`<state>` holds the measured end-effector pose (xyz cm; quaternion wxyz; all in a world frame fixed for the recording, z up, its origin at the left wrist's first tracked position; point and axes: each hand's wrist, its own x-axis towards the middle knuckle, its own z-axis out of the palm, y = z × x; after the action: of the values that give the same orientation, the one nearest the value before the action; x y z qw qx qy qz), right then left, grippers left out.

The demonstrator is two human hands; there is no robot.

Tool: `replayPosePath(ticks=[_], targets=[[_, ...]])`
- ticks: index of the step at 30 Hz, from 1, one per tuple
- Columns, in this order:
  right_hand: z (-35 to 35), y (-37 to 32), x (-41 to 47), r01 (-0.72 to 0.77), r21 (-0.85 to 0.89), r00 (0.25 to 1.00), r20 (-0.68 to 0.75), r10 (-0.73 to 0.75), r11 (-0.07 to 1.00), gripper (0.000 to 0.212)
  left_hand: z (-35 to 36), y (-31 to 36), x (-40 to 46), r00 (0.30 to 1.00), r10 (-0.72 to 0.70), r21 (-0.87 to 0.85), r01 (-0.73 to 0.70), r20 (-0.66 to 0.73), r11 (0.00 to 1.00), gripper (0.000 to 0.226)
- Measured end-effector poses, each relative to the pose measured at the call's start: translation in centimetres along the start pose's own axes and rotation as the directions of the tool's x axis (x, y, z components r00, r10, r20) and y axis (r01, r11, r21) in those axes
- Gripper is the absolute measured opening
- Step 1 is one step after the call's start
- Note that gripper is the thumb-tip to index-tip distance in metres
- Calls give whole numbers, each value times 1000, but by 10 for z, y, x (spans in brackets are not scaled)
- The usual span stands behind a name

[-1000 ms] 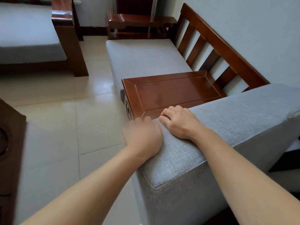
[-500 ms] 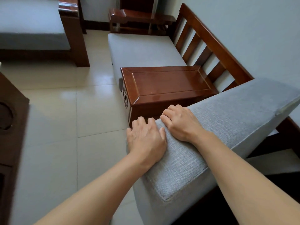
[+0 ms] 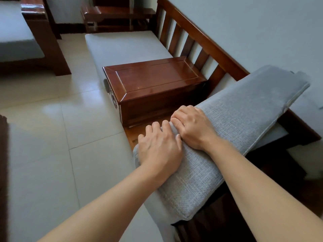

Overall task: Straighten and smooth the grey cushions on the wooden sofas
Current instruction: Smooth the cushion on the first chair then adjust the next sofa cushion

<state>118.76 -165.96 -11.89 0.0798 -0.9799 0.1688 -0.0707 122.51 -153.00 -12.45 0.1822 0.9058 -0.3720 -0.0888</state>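
Note:
A thick grey cushion [image 3: 232, 130] lies tilted across the wooden sofa seat, its near left edge raised off the bare seat board [image 3: 138, 131]. My left hand [image 3: 160, 146] grips that edge near the front corner, fingers curled over it. My right hand [image 3: 192, 126] grips the same edge just beyond, fingers curled under the fabric. A second grey cushion [image 3: 125, 48] lies flat on the far seat of the same sofa, past the wooden armrest box [image 3: 153, 81].
The slatted sofa back [image 3: 195, 41] runs along the wall on the right. Another sofa with a grey cushion [image 3: 15, 34] stands at the far left, a wooden side table [image 3: 118, 16] at the back. Pale floor tiles [image 3: 52, 119] lie in between.
The cushion has come down and swung away from me, its far end dropping toward the sofa back. Both hands moved lower with its edge, exposing the bare seat board by the armrest box.

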Motion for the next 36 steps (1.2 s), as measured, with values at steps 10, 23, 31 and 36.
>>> replayPosePath(ticks=[10,23,31,36], targets=[[-14,21,-95,-31,8,990,-141,32,999,45,23,54,-72,992,66,104,-54,-111,993,67],[-27,37,-167,-41,36,987,-155,46,998,59,36,80,-114,972,189,191,-161,-141,968,62],[-54,50,-213,-101,83,990,108,91,991,59,36,85,-129,974,202,265,-170,-100,949,71],[-77,80,-258,-128,38,903,418,101,991,95,40,96,-164,989,137,238,-147,58,960,84]])
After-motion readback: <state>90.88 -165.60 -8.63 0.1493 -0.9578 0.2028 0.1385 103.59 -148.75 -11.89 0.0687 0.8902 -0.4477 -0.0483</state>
